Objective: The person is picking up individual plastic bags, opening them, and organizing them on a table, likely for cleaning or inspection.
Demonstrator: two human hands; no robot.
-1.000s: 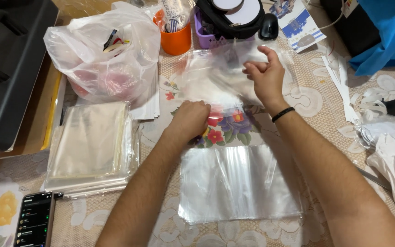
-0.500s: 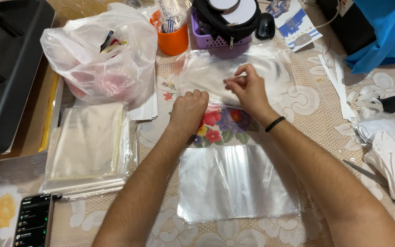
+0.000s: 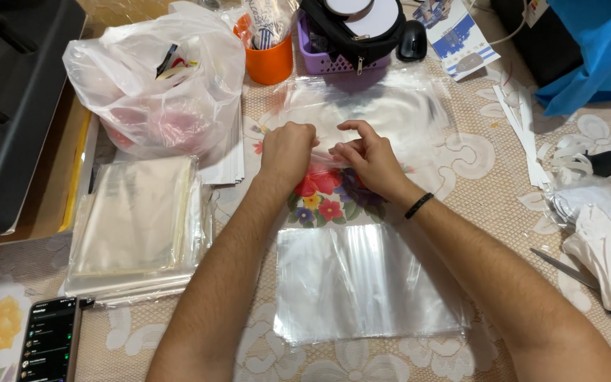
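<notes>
Both hands meet at the centre of the frame over a lace-covered desk (image 3: pixel 461 163) with a floral print. The left hand (image 3: pixel 288 145) is curled into a loose fist, its fingers pressed together on the near edge of a clear plastic bag (image 3: pixel 369 106) that lies flat in the upper middle of the frame. The right hand (image 3: pixel 365 152), with a black band at the wrist, pinches the same edge between thumb and fingertips, the index finger arched above. The two hands are just beside each other, nearly touching.

Below the forearms, in the lower middle of the frame, lies a stack of clear bags (image 3: pixel 365 283), flat and squared. At the left sits a thicker pile of clear sleeves (image 3: pixel 136 219). Above that pile, in the upper left, rests a bulging white plastic bag (image 3: pixel 153 78) with things inside. An orange cup (image 3: pixel 270 60) stands beside it, and a purple basket (image 3: pixel 334 60) holding a black pouch sits just right of the cup. A phone (image 3: pixel 51 339) lies in the lower left corner. Scissors (image 3: pixel 588 286) and crumpled white material (image 3: pixel 606 240) lie at the right edge, and a blue bag (image 3: pixel 595 46) fills the upper right corner.
</notes>
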